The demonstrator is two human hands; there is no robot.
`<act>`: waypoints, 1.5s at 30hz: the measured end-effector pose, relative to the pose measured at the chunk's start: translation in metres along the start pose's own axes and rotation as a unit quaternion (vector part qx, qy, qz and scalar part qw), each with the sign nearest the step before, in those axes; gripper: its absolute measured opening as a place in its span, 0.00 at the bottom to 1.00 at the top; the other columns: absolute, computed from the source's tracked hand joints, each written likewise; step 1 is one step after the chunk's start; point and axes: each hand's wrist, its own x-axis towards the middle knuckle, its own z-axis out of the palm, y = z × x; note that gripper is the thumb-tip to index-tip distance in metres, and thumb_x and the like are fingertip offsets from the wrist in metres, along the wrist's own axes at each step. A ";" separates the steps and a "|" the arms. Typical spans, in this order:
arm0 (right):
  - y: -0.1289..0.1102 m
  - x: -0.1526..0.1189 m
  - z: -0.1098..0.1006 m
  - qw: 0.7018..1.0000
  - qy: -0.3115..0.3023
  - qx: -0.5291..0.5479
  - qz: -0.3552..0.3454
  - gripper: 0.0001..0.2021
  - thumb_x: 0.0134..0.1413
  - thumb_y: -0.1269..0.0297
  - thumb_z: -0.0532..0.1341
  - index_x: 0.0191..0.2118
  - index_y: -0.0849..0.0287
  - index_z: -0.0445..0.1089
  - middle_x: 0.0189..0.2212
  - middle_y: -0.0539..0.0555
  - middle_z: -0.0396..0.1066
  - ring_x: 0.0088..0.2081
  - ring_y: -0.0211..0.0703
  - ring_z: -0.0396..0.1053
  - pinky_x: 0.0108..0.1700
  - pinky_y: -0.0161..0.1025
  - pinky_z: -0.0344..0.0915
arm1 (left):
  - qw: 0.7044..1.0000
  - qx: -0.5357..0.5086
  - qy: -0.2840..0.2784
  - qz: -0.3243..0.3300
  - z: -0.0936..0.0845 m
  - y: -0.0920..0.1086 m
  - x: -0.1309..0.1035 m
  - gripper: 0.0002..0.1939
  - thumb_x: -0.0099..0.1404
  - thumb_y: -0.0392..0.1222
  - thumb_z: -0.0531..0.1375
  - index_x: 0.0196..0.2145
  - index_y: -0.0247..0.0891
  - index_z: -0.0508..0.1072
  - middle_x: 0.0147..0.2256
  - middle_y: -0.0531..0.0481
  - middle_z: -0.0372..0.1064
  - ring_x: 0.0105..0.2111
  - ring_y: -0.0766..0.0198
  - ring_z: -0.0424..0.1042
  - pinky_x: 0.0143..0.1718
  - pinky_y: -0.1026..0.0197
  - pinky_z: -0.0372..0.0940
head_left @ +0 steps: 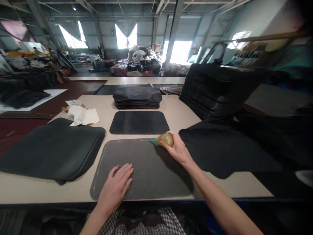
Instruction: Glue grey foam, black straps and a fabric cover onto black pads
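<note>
Checked cloth (172,220) btm ctr. L hand (119,184) flat on grey panel (146,169), lower ctr, fingers loosely spread; R hand (178,148), fingers pinching amber bottle (166,140) nr ctr, long axis approx. horiz., green nozzle (153,140) pointing left.

Windows (132,38) glare white amid dimness; the right edge blurs darkly.

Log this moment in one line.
left hand: resting on grey panel | right hand: holding bottle | nozzle: near panel's far edge
</note>
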 end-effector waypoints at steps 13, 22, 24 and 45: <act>0.056 -0.029 -0.068 0.989 0.086 -0.094 0.073 0.24 0.59 0.44 0.63 0.52 0.55 0.64 0.45 0.57 0.68 0.45 0.54 0.69 0.48 0.48 0.67 | 0.998 0.037 0.021 0.035 0.009 -0.005 -0.001 0.23 0.76 0.42 0.52 0.66 0.45 0.62 0.65 0.50 0.62 0.64 0.60 0.63 0.64 0.51 0.56; 0.046 -0.066 -0.102 0.977 0.134 -0.122 0.114 0.25 0.57 0.43 0.64 0.51 0.56 0.66 0.45 0.58 0.70 0.46 0.55 0.70 0.48 0.48 0.66 | 1.000 0.003 0.007 0.023 0.009 -0.006 -0.002 0.23 0.76 0.43 0.52 0.67 0.47 0.61 0.66 0.50 0.61 0.64 0.58 0.62 0.63 0.47 0.57; 0.038 -0.079 -0.107 0.975 0.128 -0.130 0.129 0.25 0.57 0.42 0.64 0.50 0.55 0.66 0.45 0.58 0.70 0.45 0.55 0.70 0.48 0.48 0.66 | 1.000 -0.006 0.006 0.021 0.009 -0.006 -0.002 0.23 0.76 0.43 0.51 0.67 0.46 0.61 0.66 0.49 0.61 0.65 0.57 0.62 0.64 0.47 0.57; -0.038 -0.180 -0.152 0.885 0.054 0.181 0.425 0.29 0.51 0.41 0.67 0.54 0.51 0.68 0.42 0.56 0.75 0.36 0.55 0.75 0.28 0.41 0.71 | 0.969 -0.240 0.004 -0.049 -0.015 -0.016 0.000 0.18 0.77 0.46 0.50 0.61 0.46 0.67 0.66 0.46 0.61 0.65 0.56 0.61 0.65 0.44 0.58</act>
